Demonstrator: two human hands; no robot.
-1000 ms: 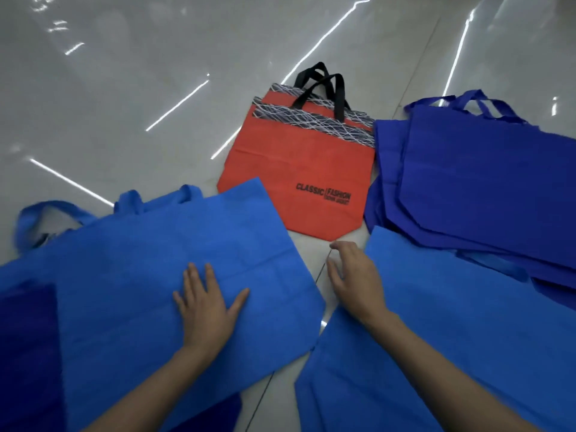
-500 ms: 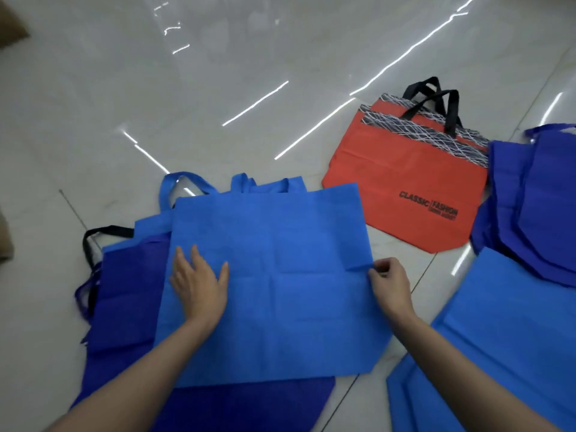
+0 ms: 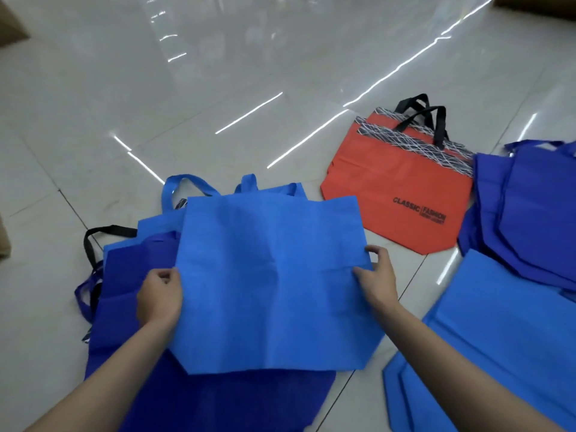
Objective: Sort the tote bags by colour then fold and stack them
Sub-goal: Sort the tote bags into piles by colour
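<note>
Left hand (image 3: 160, 296), lower left of centre: fingers curled round the left edge of a light blue tote bag (image 3: 274, 275). Right hand (image 3: 378, 277), centre right: thumb on top and fingers curled behind, pinching the bag's right edge. The bag is spread wide between the two hands at frame centre; whether it is lifted or lies flat cannot be told. Its fabric is matte and finely textured, with faint fold creases. The lower corners are cut at an angle, and the looped handles show above the top edge.

Beneath it lies a dark blue bag (image 3: 218, 400), cut off by the lower edge. A second light blue bag (image 3: 146, 227) is mostly hidden. A black strap (image 3: 106, 232) belongs to a bag that cannot be made out.

Upper right: an orange-red bag (image 3: 396, 182) lies flat, with black handles and a band of white crossing lines on dark ground. It is printed "CLASSIC | FASHION" (image 3: 419, 210); the smaller line below is unreadable.

Right edge: a dark blue pile (image 3: 536, 213), cut off by the frame. Lower right: a light blue stack (image 3: 498, 338), also cut off.

All rest on a glossy pale tiled floor (image 3: 218, 73) streaked with light reflections. A brown shape (image 3: 12, 29) at upper left is cut off and unclear.
</note>
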